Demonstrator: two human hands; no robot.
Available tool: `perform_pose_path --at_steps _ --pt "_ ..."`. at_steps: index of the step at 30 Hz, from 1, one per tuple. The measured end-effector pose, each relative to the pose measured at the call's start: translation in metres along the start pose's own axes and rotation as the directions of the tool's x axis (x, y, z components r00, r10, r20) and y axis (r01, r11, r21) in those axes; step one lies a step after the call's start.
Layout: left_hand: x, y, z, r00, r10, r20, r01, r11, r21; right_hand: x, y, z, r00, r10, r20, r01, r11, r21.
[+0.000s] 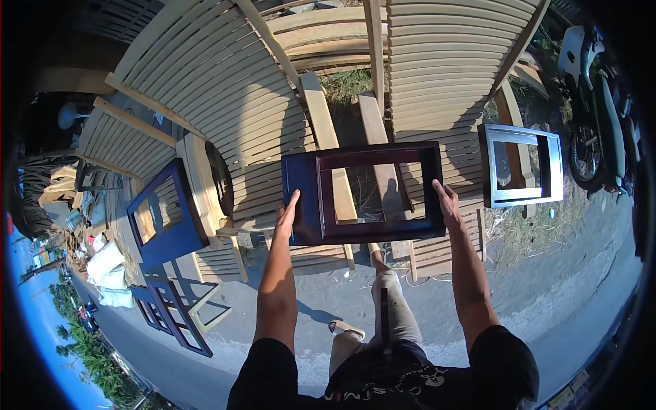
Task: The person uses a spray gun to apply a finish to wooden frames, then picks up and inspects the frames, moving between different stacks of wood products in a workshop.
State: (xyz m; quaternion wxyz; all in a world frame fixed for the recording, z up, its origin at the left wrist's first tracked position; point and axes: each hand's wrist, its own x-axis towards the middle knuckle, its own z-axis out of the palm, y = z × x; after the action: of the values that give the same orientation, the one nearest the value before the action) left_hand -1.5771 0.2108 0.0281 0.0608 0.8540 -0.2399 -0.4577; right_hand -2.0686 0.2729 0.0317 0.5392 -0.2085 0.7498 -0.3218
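Observation:
Between my two hands I hold a dark, glossy wooden frame (304, 198) with a large rectangular opening and a wider solid panel at its left end. My left hand (288, 213) grips the left edge, thumb on the front face. At the right edge my right hand (447, 203) does the same, its thumb up along the side. The fingers behind the frame are hidden. Through the opening show pale wooden slats and rails. A similar frame (517, 202), bright with sun glare, rests at the right, apart from my right hand. Another dark frame (164, 246) leans at the left.
Slatted wooden lounge chairs (205, 75) and another slatted chair (458, 61) stand ahead. More dark frames (179, 316) lean at the lower left. A motorcycle (593, 123) is parked at the far right. White sacks (108, 266) lie at the left beside the paved road (540, 294).

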Motion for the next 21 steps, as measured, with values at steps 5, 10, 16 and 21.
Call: perform_pose_path --at_steps 5,10,16,21 --pt "-0.090 0.009 -0.058 0.994 0.101 -0.037 -0.108 0.919 -0.379 -0.071 -0.061 -0.013 0.968 -0.224 -0.116 0.228 0.973 0.020" --pt "-0.162 -0.032 -0.154 0.892 0.245 -0.380 -0.442 0.650 -0.618 -0.145 -0.158 -0.008 0.877 -0.479 0.033 0.478 0.877 0.045" --pt "-0.303 -0.050 -0.270 0.633 0.518 -0.576 -0.754 0.245 -0.609 -0.252 -0.239 0.039 0.686 -0.713 0.142 0.714 0.698 0.054" --pt "-0.360 -0.167 -0.313 0.655 0.304 -0.692 -0.756 0.256 -0.603 -0.342 -0.238 0.077 0.629 -0.743 0.229 0.769 0.638 -0.045"
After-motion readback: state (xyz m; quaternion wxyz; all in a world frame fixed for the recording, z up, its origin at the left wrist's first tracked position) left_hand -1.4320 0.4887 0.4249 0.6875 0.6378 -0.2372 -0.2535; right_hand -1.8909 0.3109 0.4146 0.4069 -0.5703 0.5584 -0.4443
